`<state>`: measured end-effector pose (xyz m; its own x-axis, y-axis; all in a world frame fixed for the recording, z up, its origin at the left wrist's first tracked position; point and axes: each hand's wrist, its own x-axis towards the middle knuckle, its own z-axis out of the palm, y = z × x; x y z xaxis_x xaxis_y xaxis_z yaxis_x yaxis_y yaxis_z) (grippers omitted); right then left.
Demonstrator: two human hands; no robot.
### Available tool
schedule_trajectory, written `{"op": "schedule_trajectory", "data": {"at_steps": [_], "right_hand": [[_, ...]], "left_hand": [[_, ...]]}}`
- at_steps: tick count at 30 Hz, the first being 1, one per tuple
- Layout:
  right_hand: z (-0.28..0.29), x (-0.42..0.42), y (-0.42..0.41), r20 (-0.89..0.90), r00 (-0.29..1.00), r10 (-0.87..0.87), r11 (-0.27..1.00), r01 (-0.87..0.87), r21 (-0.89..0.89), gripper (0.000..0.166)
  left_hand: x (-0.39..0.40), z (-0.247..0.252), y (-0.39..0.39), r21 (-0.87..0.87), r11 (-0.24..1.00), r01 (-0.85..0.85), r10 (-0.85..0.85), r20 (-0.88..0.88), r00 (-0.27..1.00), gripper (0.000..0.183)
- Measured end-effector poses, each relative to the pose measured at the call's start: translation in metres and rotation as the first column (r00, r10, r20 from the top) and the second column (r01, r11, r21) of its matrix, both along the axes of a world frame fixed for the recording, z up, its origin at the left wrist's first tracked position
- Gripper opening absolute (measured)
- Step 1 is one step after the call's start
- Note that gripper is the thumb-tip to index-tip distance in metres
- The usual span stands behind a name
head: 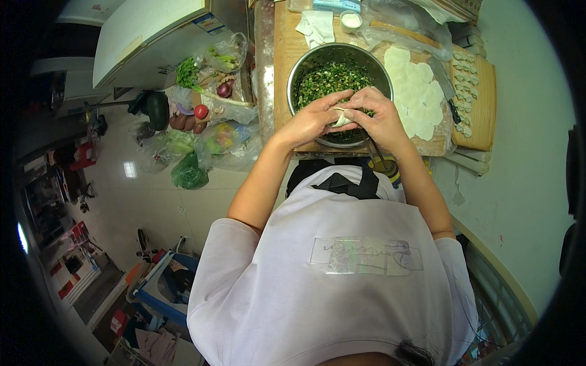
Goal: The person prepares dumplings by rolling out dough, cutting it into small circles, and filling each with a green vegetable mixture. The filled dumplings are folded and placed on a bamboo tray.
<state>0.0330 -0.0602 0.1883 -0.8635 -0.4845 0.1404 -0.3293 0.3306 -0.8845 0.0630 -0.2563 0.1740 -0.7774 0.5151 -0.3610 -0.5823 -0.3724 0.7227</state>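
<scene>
Over the near side of a steel bowl, my left hand and my right hand meet around one folded dumpling. The pale dough is pinched between the fingers of both hands. Chopped green filling lies in the bowl below. A pair of thin utensils sticks out beneath my right hand, over the bowl's near rim; what they are is partly hidden. To the right of the bowl, flat round dough wrappers overlap in a wide patch on the board.
A cleaver lies between the wrappers and a tray holding rows of shaped dumplings. Behind the bowl are a small cup of white powder and a white cloth. Bagged vegetables lie on the left, beside a white refrigerator.
</scene>
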Motion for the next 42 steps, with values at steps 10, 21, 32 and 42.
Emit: {"op": "schedule_trajectory", "data": {"at_steps": [10,21,32,42], "right_hand": [[-0.026,0.005,0.017,-0.051,0.966,-0.252,0.968,0.251,-0.015,0.006],[-0.027,0.010,0.021,-0.037,0.958,-0.286,0.958,0.285,-0.028,0.007],[-0.019,0.011,0.014,-0.143,0.978,-0.155,0.988,0.152,-0.028,0.007],[-0.019,0.017,0.016,-0.081,0.973,-0.218,0.975,0.213,-0.057,0.006]], "left_hand": [[-0.011,-0.039,0.000,-0.345,0.899,-0.268,0.189,-0.246,0.951,0.025],[0.001,-0.057,0.010,-0.593,0.722,-0.356,0.037,-0.481,0.876,0.023],[-0.004,-0.026,0.011,-0.444,0.875,-0.194,0.106,-0.216,0.971,0.013],[-0.004,-0.035,-0.001,-0.399,0.842,-0.363,0.302,-0.209,0.930,0.012]]}}
